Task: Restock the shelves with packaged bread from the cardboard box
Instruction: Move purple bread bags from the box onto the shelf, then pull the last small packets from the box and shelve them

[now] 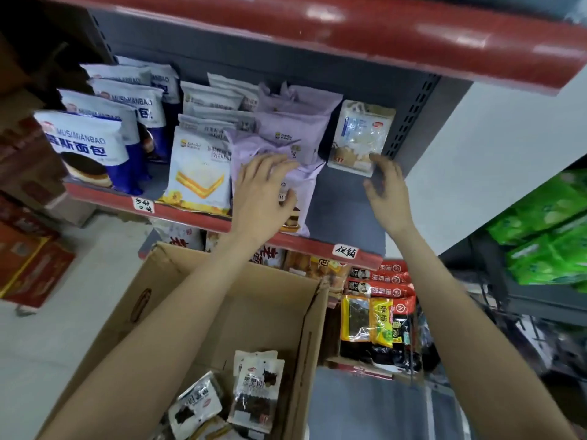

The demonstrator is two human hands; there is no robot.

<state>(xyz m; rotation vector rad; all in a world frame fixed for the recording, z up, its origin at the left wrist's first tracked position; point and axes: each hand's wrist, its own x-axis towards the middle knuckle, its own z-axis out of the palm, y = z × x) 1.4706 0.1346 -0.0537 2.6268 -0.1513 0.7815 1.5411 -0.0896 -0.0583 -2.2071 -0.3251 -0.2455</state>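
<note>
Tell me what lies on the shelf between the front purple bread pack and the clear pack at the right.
Only bare grey shelf separates purple pack from clear pack, per the head view.

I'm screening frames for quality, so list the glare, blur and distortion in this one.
Head view: bright glare streaks run along the red upper shelf edge; wide-angle distortion bows that edge and the forearms; the green packages at right are smeared; the left hand on the purple bread packet is fairly sharp.
</note>
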